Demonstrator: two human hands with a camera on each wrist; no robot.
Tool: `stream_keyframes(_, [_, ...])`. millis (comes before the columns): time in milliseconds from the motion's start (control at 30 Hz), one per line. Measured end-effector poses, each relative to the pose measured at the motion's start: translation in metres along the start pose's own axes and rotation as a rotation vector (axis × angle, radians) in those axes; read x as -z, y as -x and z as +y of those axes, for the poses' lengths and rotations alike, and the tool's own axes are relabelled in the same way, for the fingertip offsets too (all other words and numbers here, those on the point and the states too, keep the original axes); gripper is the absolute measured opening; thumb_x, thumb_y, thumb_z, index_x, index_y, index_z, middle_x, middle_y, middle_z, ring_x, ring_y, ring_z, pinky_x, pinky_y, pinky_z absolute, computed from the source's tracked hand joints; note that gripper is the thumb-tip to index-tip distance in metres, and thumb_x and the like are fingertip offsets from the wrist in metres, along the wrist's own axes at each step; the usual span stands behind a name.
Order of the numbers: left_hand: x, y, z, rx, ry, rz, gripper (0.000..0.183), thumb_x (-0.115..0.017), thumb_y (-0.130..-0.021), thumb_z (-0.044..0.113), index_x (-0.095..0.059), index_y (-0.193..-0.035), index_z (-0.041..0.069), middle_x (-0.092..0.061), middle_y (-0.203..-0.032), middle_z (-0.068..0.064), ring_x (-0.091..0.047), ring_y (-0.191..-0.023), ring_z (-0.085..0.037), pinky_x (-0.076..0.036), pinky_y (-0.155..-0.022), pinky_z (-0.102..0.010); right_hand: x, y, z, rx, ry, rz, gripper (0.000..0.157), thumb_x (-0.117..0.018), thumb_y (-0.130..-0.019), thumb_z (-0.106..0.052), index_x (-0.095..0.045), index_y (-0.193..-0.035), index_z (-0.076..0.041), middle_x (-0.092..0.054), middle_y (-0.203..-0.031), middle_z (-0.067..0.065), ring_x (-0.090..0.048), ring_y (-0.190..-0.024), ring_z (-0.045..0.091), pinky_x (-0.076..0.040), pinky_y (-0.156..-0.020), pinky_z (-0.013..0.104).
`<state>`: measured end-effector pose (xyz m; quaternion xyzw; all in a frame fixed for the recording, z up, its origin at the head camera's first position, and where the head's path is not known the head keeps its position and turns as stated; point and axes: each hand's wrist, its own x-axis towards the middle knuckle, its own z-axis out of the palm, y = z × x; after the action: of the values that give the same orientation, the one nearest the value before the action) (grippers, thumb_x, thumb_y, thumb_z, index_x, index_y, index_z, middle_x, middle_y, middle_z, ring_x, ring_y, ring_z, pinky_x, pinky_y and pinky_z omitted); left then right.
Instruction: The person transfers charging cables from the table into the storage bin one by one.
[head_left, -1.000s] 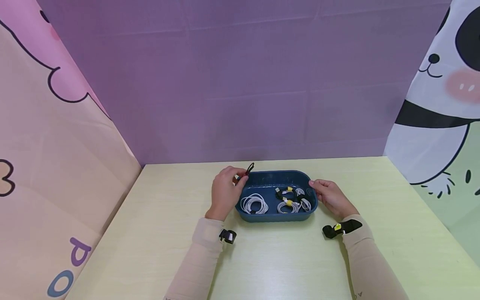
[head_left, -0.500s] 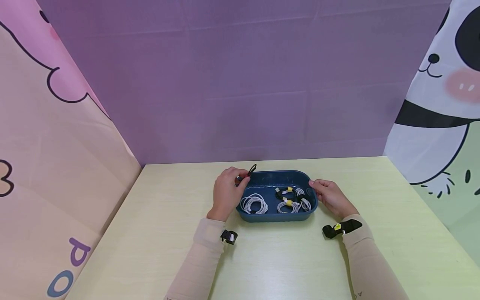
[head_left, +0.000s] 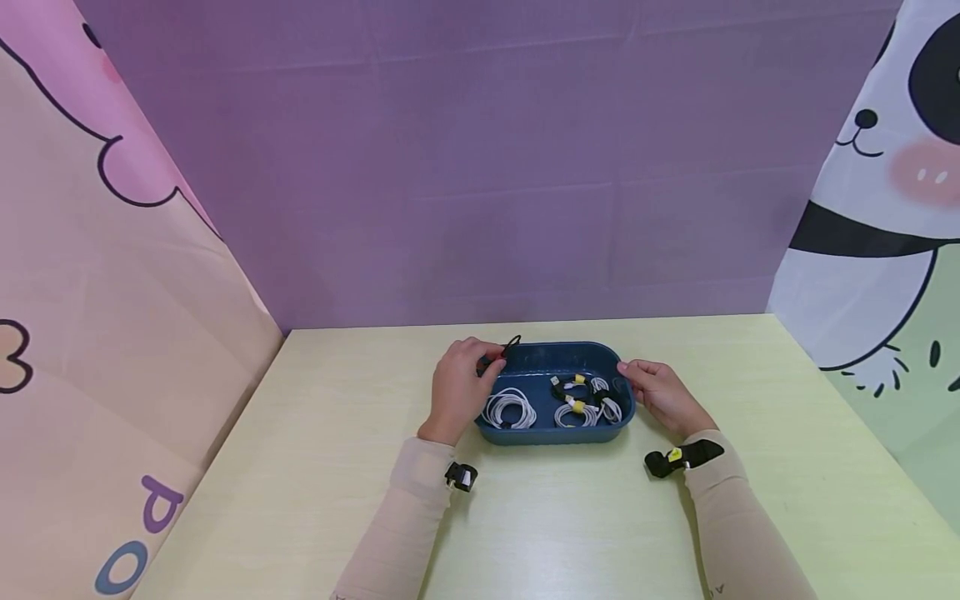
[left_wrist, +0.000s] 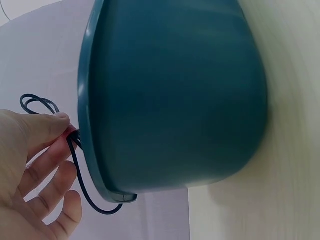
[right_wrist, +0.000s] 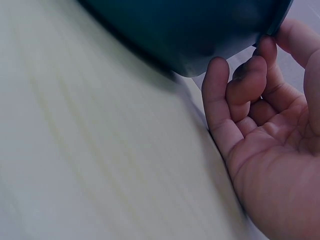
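My left hand [head_left: 461, 390] pinches a black cable [left_wrist: 80, 172] between thumb and forefinger, at the left rim of a dark blue bin [head_left: 555, 435]. In the left wrist view the cable is bundled, with a loop above the fingers and a strand hanging below; something red shows at the pinch. My right hand [head_left: 663, 393] grips the bin's right rim between thumb and fingers. Inside the bin a coiled white cable [head_left: 492, 410] lies at the left. Several more coils, such as a white cable with a yellow tie [head_left: 576, 416], are at the right.
The bin stands on a pale wooden table [head_left: 555, 517]. A purple cloth backdrop [head_left: 525, 167] rises behind the far edge, and printed cloth walls [head_left: 112, 333] flank the table on both sides.
My left hand has moved slightly right and down with the black cable, over the bin's left end. My right hand and the bin have stayed in place.
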<state>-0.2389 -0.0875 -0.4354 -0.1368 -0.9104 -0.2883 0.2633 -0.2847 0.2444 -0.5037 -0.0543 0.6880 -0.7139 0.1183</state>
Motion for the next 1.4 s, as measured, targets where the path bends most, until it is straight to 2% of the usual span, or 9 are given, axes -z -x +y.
stream_keyframes(300, [-0.001,0.001,0.001,-0.026,-0.01,-0.012,0.022,-0.078,-0.091,0.02,-0.079,-0.112,0.012,-0.076,-0.105,-0.004,-0.061,-0.094,-0.022,-0.055,-0.079,-0.036,0.001,-0.001,0.001,0.007,0.003,-0.01,0.024,-0.06,-0.104,-0.031,-0.067,-0.089,-0.013,-0.051,-0.081,-0.008,-0.05,-0.073,0.006,-0.044,-0.065,0.016])
stream_keyframes(533, [0.0,0.001,0.002,-0.016,-0.03,-0.048,0.022,-0.077,-0.093,0.022,-0.078,-0.113,0.012,-0.076,-0.107,-0.004,-0.062,-0.097,-0.022,-0.055,-0.084,-0.036,0.002,-0.002,0.002,0.001,-0.001,0.001,0.026,-0.062,-0.103,-0.033,-0.066,-0.089,-0.012,-0.051,-0.081,-0.008,-0.05,-0.073,0.006,-0.045,-0.066,0.016])
stream_keyframes(700, [0.0,0.002,0.004,-0.037,-0.038,-0.072,0.021,-0.077,-0.093,0.021,-0.079,-0.111,0.012,-0.076,-0.106,-0.004,-0.064,-0.098,-0.023,-0.056,-0.086,-0.038,0.001,0.001,0.003,-0.003,0.014,-0.006,0.027,-0.061,-0.103,-0.033,-0.066,-0.092,-0.009,-0.051,-0.081,-0.008,-0.05,-0.074,0.006,-0.045,-0.067,0.017])
stream_keyframes(867, [0.0,0.001,0.005,-0.082,-0.08,-0.075,0.02,-0.078,-0.092,0.02,-0.079,-0.111,0.013,-0.076,-0.104,-0.003,-0.064,-0.096,-0.023,-0.055,-0.084,-0.037,0.001,0.001,0.001,0.009,0.023,-0.012,0.029,-0.06,-0.104,-0.033,-0.066,-0.093,-0.007,-0.051,-0.08,-0.009,-0.049,-0.074,0.006,-0.043,-0.066,0.017])
stream_keyframes(1067, [0.002,-0.005,0.007,-0.142,-0.153,-0.107,0.018,-0.077,-0.092,0.02,-0.079,-0.109,0.014,-0.076,-0.103,-0.003,-0.064,-0.094,-0.023,-0.054,-0.084,-0.038,0.001,-0.001,0.001,0.0,0.024,0.002,0.027,-0.061,-0.103,-0.033,-0.066,-0.089,-0.011,-0.051,-0.081,-0.009,-0.05,-0.074,0.006,-0.044,-0.066,0.017])
stream_keyframes(1400, [0.005,-0.018,0.014,-0.281,-0.271,-0.169,0.015,-0.074,-0.095,0.021,-0.08,-0.107,0.015,-0.077,-0.103,-0.001,-0.065,-0.091,-0.022,-0.053,-0.078,-0.037,0.001,-0.002,0.002,-0.003,0.014,-0.009,0.026,-0.061,-0.103,-0.033,-0.066,-0.089,-0.013,-0.052,-0.081,-0.009,-0.051,-0.074,0.006,-0.045,-0.066,0.016])
